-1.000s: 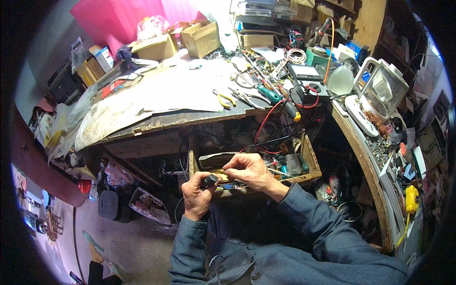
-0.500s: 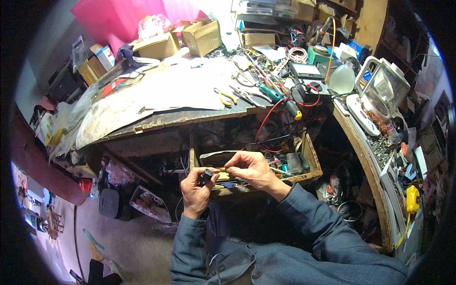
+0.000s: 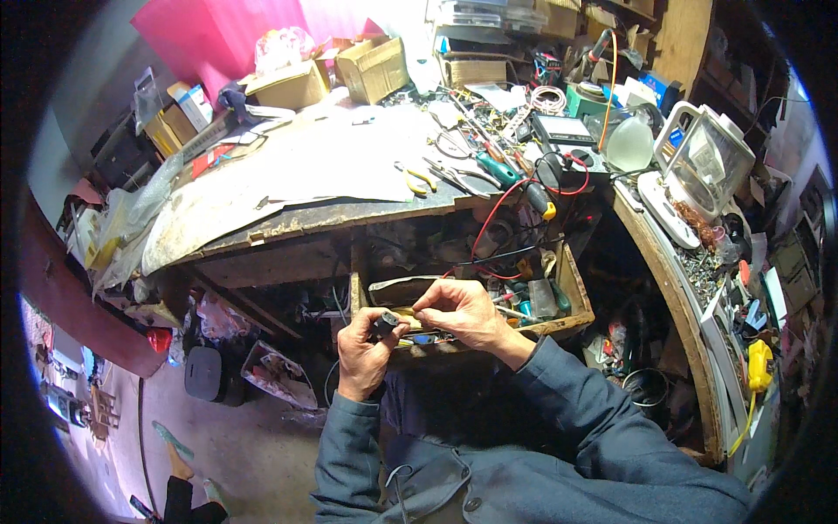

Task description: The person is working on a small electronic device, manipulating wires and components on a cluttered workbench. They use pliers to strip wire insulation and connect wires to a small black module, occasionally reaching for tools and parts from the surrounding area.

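My left hand point(image 3: 367, 358) is closed round a small black cylindrical part point(image 3: 384, 321). Just right of it, my right hand point(image 3: 467, 323) has thumb and forefinger pinched on something small and thin that I cannot make out. Both hands are over an open wooden drawer point(image 3: 572, 288) holding tubes, tools and small parts; a yellowish item point(image 3: 403, 312) lies behind my fingers. On the bench edge above are yellow-handled pliers point(image 3: 417, 185), a green-handled tool point(image 3: 497, 170), a yellow-tipped tool point(image 3: 539, 201) and red and black leads point(image 3: 489, 223).
The cluttered bench point(image 3: 236, 240) has cardboard boxes point(image 3: 371, 70), a soldering iron point(image 3: 598, 48) and parts. A clear plastic appliance point(image 3: 707, 162) stands right. A bin point(image 3: 203, 375) and crate point(image 3: 279, 375) are on the floor; another person's feet point(image 3: 179, 463) show lower left.
My left thumb and the black part have shifted and tilted slightly between frames. My right hand stays pinched, with only small finger movement.
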